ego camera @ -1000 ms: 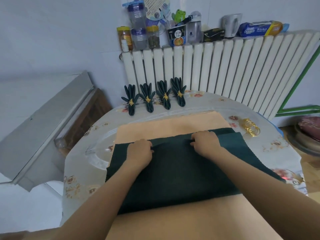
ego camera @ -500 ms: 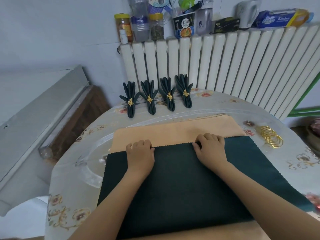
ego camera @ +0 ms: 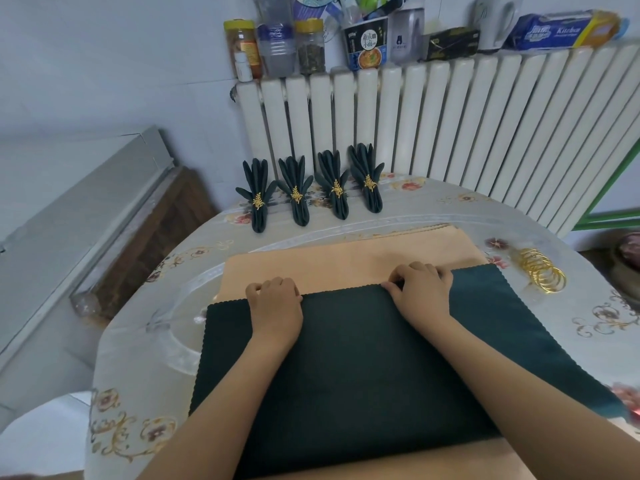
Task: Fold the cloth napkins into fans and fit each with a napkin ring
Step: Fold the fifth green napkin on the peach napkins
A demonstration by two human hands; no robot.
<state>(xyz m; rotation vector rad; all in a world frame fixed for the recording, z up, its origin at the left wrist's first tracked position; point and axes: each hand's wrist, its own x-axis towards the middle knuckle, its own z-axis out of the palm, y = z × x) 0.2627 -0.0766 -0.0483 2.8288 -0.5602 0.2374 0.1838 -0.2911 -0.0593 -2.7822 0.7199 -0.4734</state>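
Currently both hands sit on the far edge of the dark green napkin (ego camera: 363, 368), which lies flat on the peach cloth (ego camera: 346, 265), its long axis running left to right. Left hand (ego camera: 277, 308) and right hand (ego camera: 420, 294) have fingers curled over that edge, apparently pinching it; fingertips are hidden. Gold napkin rings (ego camera: 542, 275) lie just beyond the napkin's far right corner

A round table (ego camera: 450, 216) under a floral cover bears a peach cloth (ego camera: 346, 265), and a dark green napkin (ego camera: 363, 368) lies spread on that; four ringed fan napkins (ego camera: 313, 192) stand in a row at the far edge; loose gold rings (ego camera: 543, 273) lie to the right.
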